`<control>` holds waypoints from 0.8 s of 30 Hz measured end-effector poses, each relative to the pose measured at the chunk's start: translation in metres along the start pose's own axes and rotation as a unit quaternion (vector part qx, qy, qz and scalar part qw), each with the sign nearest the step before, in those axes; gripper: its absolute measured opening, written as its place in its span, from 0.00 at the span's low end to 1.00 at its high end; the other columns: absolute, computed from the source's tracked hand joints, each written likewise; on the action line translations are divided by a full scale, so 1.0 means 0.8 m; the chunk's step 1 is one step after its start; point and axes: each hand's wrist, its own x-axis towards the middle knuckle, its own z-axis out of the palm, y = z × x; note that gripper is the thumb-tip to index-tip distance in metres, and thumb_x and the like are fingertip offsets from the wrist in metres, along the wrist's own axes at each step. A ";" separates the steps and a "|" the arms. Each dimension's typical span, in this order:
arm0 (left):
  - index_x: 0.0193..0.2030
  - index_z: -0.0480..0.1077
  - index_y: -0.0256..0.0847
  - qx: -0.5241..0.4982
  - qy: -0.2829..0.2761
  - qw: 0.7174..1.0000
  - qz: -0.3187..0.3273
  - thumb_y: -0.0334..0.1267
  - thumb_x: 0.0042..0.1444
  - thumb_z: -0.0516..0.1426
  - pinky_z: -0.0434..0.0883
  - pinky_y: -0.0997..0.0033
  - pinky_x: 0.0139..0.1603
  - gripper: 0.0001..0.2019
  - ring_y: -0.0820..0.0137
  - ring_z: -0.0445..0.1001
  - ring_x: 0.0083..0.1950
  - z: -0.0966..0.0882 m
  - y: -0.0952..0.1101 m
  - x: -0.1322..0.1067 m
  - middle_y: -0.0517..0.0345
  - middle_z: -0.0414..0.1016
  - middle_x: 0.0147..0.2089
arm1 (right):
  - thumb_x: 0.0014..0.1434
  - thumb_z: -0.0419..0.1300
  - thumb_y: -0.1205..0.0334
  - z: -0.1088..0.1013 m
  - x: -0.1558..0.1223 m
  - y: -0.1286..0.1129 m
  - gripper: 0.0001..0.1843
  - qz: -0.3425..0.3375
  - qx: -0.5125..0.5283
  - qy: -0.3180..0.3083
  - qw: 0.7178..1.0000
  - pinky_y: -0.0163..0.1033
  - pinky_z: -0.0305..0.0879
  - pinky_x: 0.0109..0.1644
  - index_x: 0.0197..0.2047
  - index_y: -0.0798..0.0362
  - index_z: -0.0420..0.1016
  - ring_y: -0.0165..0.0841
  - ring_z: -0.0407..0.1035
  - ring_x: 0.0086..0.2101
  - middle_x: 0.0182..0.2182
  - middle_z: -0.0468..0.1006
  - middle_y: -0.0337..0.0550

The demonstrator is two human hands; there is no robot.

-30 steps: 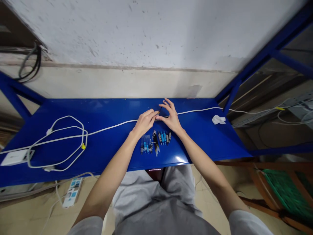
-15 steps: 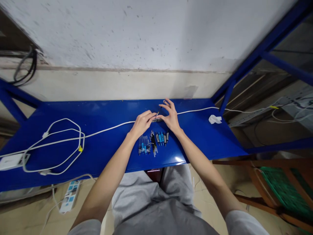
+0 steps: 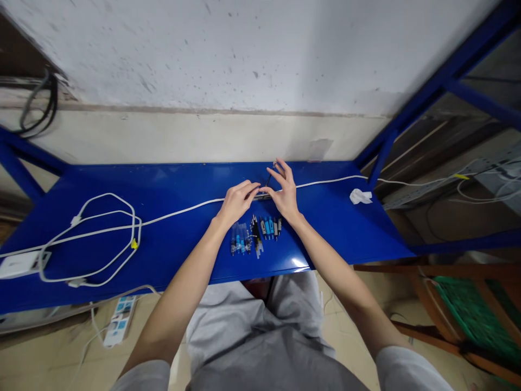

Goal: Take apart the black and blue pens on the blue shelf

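My left hand (image 3: 236,202) and my right hand (image 3: 285,191) meet over the middle of the blue metal shelf (image 3: 171,250). Between their fingertips is a thin dark pen-like rod (image 3: 266,182), tilted up to the right; my left fingers pinch its lower end and my right thumb and fingers pinch its upper part, the other fingers spread. Just in front of my hands lies a row of several small pen parts (image 3: 254,236), some clear and blue, some black.
A white cable (image 3: 179,210) runs across the shelf behind my hands to loose loops (image 3: 106,233) and a white box (image 3: 18,263) at the left. A crumpled white tissue (image 3: 360,196) lies at the right. Blue frame posts stand at both ends. A power strip (image 3: 116,321) lies on the floor.
The rod has tilted up further between my fingertips and my right hand has shifted slightly away from me. My left hand keeps its place.
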 end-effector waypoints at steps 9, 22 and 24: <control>0.52 0.78 0.38 0.004 -0.028 1.000 -0.014 0.42 0.72 0.53 0.70 0.69 0.42 0.14 0.68 0.75 0.38 0.004 -0.002 0.000 0.53 0.77 0.38 | 0.62 0.61 0.35 0.001 0.000 0.007 0.31 0.004 0.008 -0.008 1.000 0.59 0.58 0.73 0.65 0.37 0.73 0.47 0.61 0.68 0.72 0.58 0.43; 0.51 0.78 0.39 0.013 -0.055 0.998 -0.019 0.42 0.71 0.54 0.71 0.70 0.41 0.14 0.69 0.76 0.36 0.007 -0.007 -0.002 0.53 0.78 0.40 | 0.64 0.60 0.37 0.000 0.004 0.015 0.30 0.089 0.108 0.010 0.990 0.54 0.65 0.68 0.60 0.48 0.78 0.44 0.67 0.64 0.69 0.65 0.53; 0.51 0.78 0.39 0.013 -0.061 0.998 -0.019 0.42 0.71 0.53 0.71 0.70 0.41 0.14 0.69 0.76 0.36 0.007 -0.007 -0.002 0.53 0.78 0.39 | 0.62 0.62 0.38 0.001 0.004 0.020 0.30 0.115 0.126 0.009 0.985 0.55 0.66 0.67 0.59 0.48 0.79 0.45 0.67 0.64 0.69 0.65 0.53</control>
